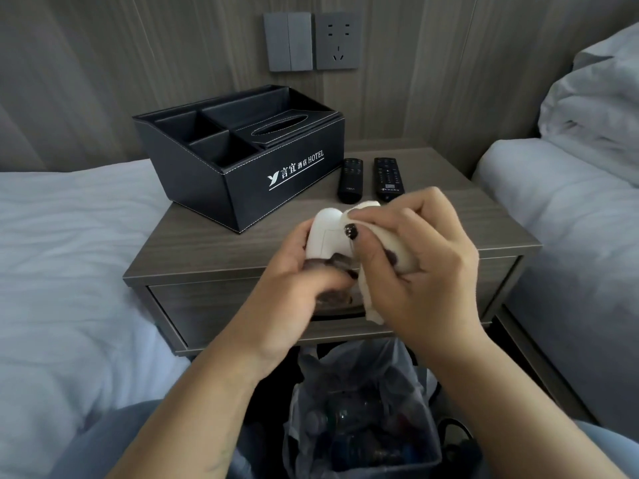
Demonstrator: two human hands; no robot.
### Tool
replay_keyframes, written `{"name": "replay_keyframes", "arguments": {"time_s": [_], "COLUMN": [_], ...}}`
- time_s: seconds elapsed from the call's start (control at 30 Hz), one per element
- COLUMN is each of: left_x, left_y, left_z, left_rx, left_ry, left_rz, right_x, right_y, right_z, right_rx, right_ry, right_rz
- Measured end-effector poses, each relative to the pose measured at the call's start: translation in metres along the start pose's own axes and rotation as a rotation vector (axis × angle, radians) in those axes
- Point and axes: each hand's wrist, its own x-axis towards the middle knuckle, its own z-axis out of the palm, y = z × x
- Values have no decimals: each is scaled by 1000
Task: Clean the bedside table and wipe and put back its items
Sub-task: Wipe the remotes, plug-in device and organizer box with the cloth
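My left hand (297,281) grips a small white rounded object (326,233) with a dark lower part, held above the front edge of the grey wooden bedside table (207,243). My right hand (422,257) holds a white cloth (370,302) and presses it against the object's right side. On the table stand a black leather hotel organiser box (249,167) with a tissue slot, and two black remote controls (351,179) (388,178) lying side by side just beyond my hands.
A bin lined with a clear plastic bag (363,416) holding rubbish stands on the floor below the table's drawer (214,305). White beds flank the table on the left (69,257) and right (570,219). Wall switches and a socket (311,41) sit above.
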Motion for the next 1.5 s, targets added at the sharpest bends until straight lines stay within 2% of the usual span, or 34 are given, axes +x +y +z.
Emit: {"name": "replay_keyframes", "arguments": {"time_s": [0.1, 0.2, 0.33, 0.43, 0.5, 0.6, 0.67, 0.7, 0.77, 0.87, 0.93, 0.97, 1.0, 1.03, 1.07, 1.13, 1.17, 1.23, 1.33, 1.43, 1.5], "left_x": [-3, -8, -7, -5, -4, -4, -1, 0, 2, 0, -1, -2, -4, -4, -3, 1, 3, 6, 6, 10, 9], "left_y": [5, 6, 8, 12, 13, 10, 5, 4, 3, 2, 2, 2, 4, 3, 4, 3, -2, -9, -13, -17, -20], "left_z": [-3, 0, -3, -7, -9, -5, 0, 1, -3, -5, -4, -3, -1, -1, -1, -2, -3, -1, 6, 7, 8], "left_rx": [-320, -431, -595, -602, -554, -471, -416, -408, -437, -584, -624, -641, -648, -629, -593, -465, -382, -220, 2, 60, 39], "left_ry": [-28, -27, 20, 84, 121, 127, 136, 163, 202, 85, 58, 55, 41, 25, 1, 63, 107, 135, 168, 258, 270], "left_rz": [-46, -81, -86, -31, -4, 65, 103, 107, 69, -45, -57, -26, 17, 80, 148, 238, 268, 339, 453, 480, 470], "right_x": [-1, -6, -7, -6, -4, -3, -7, -9, -12, -14, -15, -14, -12, -9, -5, -1, 0, -1, 1, 15, 27], "right_y": [-1, -3, -5, -1, -4, -18, -30, -37, -50, -49, -38, -31, -27, -24, -23, -21, -22, -21, -21, -30, -31], "right_z": [4, 12, 11, 5, 3, 4, 8, 10, 14, 17, 19, 20, 20, 19, 18, 15, 13, 13, 4, -22, -40], "right_rx": [-91, -98, 64, 112, 175, 396, 480, 479, 450, 252, 89, 49, 49, 126, 307, 694, 822, 966, 1133, 1242, 1096], "right_ry": [27, 16, -47, -48, 6, 66, 42, 12, -53, -92, -24, 25, 79, 127, 137, -6, -112, -202, -194, -237, -133], "right_rz": [-100, -178, -133, 15, 200, 510, 609, 588, 431, 127, 85, 173, 349, 604, 893, 1360, 1485, 1562, 1560, 1397, 1230]}}
